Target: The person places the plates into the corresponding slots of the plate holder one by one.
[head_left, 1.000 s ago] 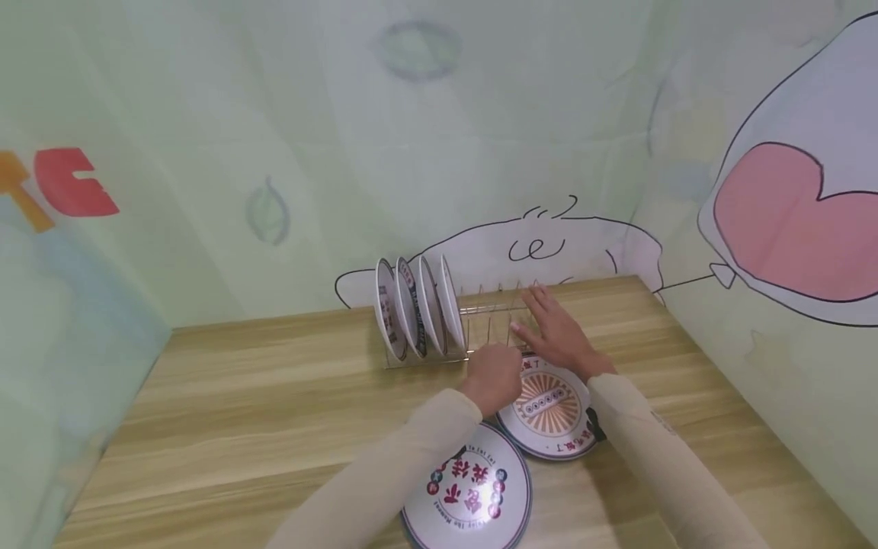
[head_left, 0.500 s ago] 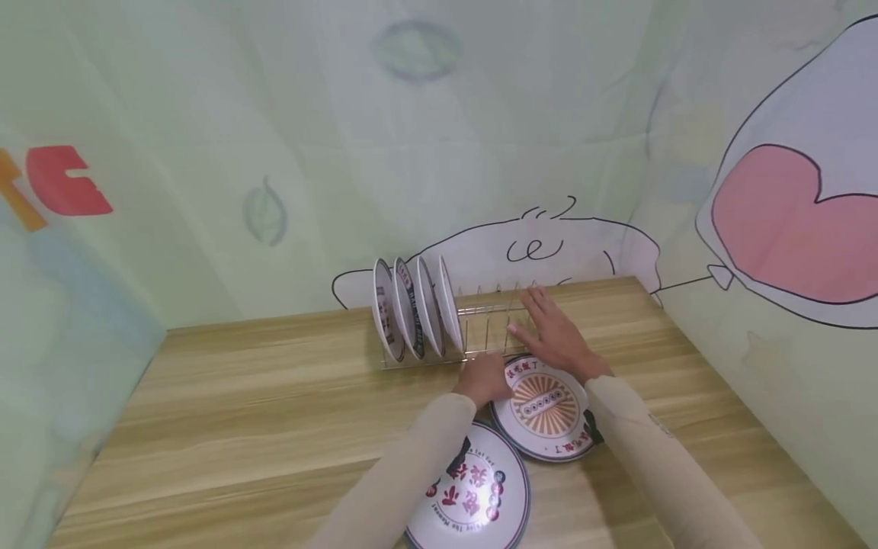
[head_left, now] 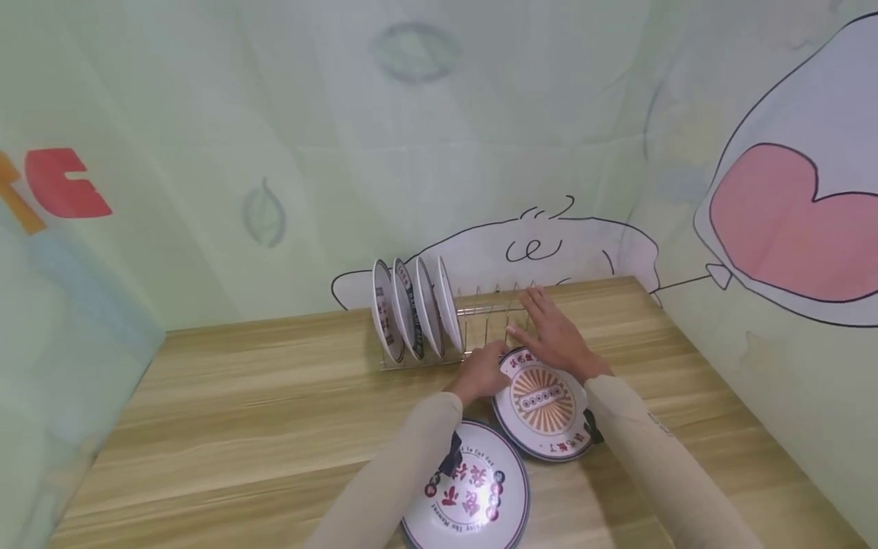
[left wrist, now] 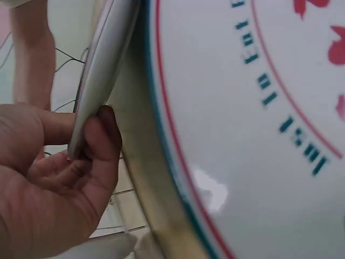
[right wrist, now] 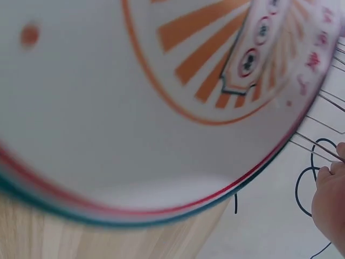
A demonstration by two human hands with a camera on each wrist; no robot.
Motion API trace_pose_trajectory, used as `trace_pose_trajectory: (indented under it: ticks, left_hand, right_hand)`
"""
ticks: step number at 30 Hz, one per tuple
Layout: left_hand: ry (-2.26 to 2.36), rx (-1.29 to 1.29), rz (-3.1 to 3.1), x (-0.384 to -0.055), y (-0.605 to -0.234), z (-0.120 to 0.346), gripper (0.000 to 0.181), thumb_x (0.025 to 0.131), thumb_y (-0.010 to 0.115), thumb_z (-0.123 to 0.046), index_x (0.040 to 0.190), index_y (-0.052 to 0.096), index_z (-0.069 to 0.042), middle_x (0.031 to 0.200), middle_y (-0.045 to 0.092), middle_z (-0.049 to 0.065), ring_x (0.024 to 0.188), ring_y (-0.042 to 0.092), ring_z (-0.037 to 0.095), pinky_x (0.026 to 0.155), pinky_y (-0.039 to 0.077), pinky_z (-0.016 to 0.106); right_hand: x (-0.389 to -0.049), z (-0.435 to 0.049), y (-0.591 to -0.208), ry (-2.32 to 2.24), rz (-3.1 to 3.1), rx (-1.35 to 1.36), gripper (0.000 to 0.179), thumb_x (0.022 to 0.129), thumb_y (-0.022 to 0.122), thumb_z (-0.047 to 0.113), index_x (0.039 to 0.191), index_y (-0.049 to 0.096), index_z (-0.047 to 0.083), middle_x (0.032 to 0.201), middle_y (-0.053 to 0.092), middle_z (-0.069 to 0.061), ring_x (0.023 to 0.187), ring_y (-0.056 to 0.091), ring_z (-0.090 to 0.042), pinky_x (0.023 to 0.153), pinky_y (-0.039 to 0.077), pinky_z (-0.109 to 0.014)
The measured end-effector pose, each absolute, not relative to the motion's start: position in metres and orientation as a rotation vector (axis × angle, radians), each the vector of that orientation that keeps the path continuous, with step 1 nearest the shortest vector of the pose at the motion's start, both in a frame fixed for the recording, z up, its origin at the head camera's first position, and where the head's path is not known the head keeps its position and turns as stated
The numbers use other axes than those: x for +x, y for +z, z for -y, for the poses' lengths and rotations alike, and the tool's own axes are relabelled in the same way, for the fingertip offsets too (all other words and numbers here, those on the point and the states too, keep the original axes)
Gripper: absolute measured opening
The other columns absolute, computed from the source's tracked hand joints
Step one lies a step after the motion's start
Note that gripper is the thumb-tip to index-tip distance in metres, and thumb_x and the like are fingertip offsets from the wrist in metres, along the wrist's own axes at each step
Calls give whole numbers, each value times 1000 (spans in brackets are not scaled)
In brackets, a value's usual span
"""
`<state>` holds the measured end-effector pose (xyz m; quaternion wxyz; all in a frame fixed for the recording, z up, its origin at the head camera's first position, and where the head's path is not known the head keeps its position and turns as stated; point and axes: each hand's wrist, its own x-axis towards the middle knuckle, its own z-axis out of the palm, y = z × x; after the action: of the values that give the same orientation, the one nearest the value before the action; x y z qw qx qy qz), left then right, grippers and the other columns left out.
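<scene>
In the head view my left hand (head_left: 480, 372) pinches the left rim of a white plate (head_left: 545, 400) with an orange sunburst. The left wrist view shows this plate (left wrist: 102, 65) edge-on and tilted, its rim between thumb and fingers. My right hand (head_left: 559, 335) lies at the right end of a wire dish rack (head_left: 487, 310), fingers extended across it; whether it touches the wires is hard to tell. The sunburst plate (right wrist: 178, 156) fills most of the right wrist view. A second white plate (head_left: 469, 488) with red characters lies flat below my left hand.
Several plates (head_left: 414, 309) stand on edge in the rack's left half, leaning slightly. The rack sits near the back of a wooden table (head_left: 261, 412). Behind and at the right hangs a printed cloth backdrop (head_left: 329, 152).
My left hand has shifted left and slightly toward the rack, and its fingers now show on the plate's rim. That plate's far side sits a little higher. The right hand has stayed in place.
</scene>
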<state>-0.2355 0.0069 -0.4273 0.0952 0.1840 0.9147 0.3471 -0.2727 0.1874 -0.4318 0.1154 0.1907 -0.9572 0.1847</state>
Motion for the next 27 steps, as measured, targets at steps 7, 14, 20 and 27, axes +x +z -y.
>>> trace_pose_trajectory:
  ticks: [7, 14, 20, 27]
  left_hand:
    - [1026, 657, -2742, -233, -399, 1, 62, 82, 67, 0, 142, 53, -6, 97, 70, 11, 69, 59, 17, 62, 50, 26]
    - [1008, 670, -2810, -224, -374, 4, 61, 79, 65, 3, 139, 58, -9, 86, 67, 6, 60, 57, 13, 49, 47, 22]
    - [880, 802, -2971, -213, -348, 9, 30, 78, 68, 1, 107, 66, -4, 79, 63, 3, 64, 55, 13, 53, 44, 21]
    - [648, 782, -3212, -196, -293, 20, 34, 80, 69, 0, 113, 65, 0, 82, 67, 9, 59, 57, 16, 44, 44, 18]
  right_hand:
    - [-273, -187, -428, 589, 2792, 567, 68, 100, 54, 36, 153, 32, -1, 163, 21, -24, 153, 15, -43, 120, 22, -62]
    - [-273, -189, -428, 698, 2825, 518, 61, 105, 42, 34, 154, 31, 0, 164, 21, -23, 154, 12, -40, 122, 18, -58]
    - [-272, -188, -426, 725, 2843, 473, 59, 108, 31, 35, 154, 31, 0, 163, 22, -24, 154, 13, -40, 124, 16, -55]
    - [-272, -187, -424, 762, 2845, 496, 60, 107, 29, 38, 154, 30, -1, 164, 20, -23, 154, 12, -40, 124, 14, -55]
